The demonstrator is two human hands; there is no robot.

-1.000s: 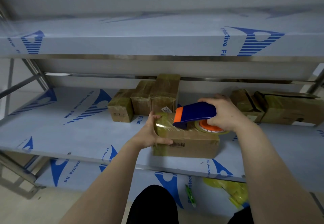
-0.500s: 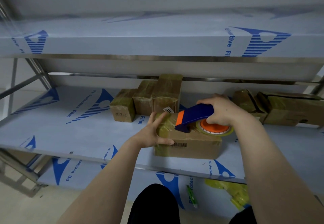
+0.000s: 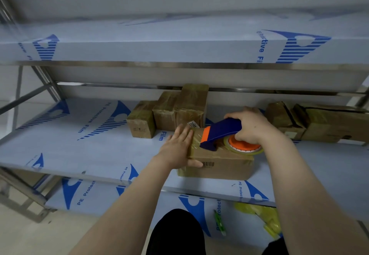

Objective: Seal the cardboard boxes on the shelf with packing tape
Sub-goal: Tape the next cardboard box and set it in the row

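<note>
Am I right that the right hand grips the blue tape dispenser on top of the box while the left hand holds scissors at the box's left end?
Not quite: the head view shows the left hand holds no scissors; it presses flat, fingers straight, on the left end of the box. The right hand does grip the blue tape dispenser on top.

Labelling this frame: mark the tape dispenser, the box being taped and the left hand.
tape dispenser (image 3: pixel 223 129), head view, blue handle.
box being taped (image 3: pixel 229 167), head view, front face.
left hand (image 3: pixel 177 144), head view, back of hand.
</note>
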